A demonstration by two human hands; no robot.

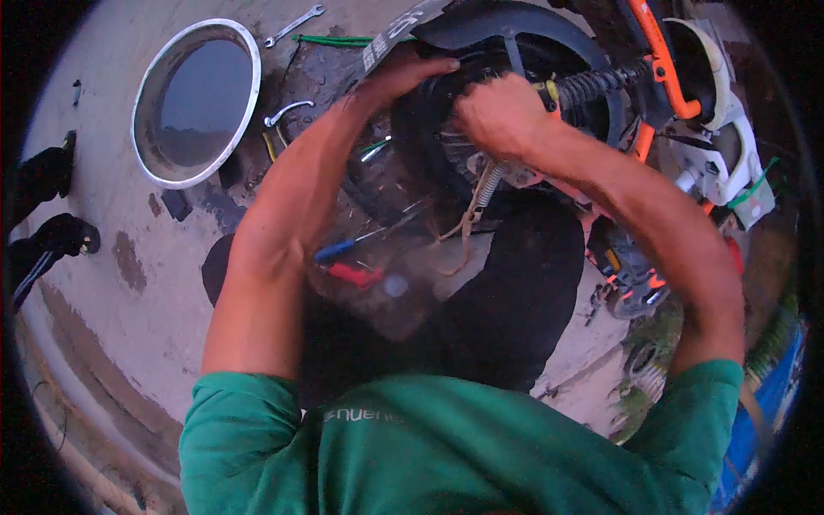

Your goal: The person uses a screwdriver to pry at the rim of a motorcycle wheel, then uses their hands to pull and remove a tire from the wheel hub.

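Note:
A motorcycle's rear wheel with a black tyre stands in front of me, under a dark fender. My left hand is at the wheel's upper left, gripping the tyre. Its thumb stretches right along the tyre, and the other fingers are mostly hidden. Close to the hub, my right hand is closed with its fingers curled inward. Whatever those fingers hold is hidden by the hand. A black coil shock absorber slants up to the right, beside my right wrist. Below that wrist a smaller spring shows.
A round basin of dark water stands at left. Around it lie a wrench and a metal lever. A blue-handled screwdriver and a red-handled tool lie near my legs. Another person's feet are at far left.

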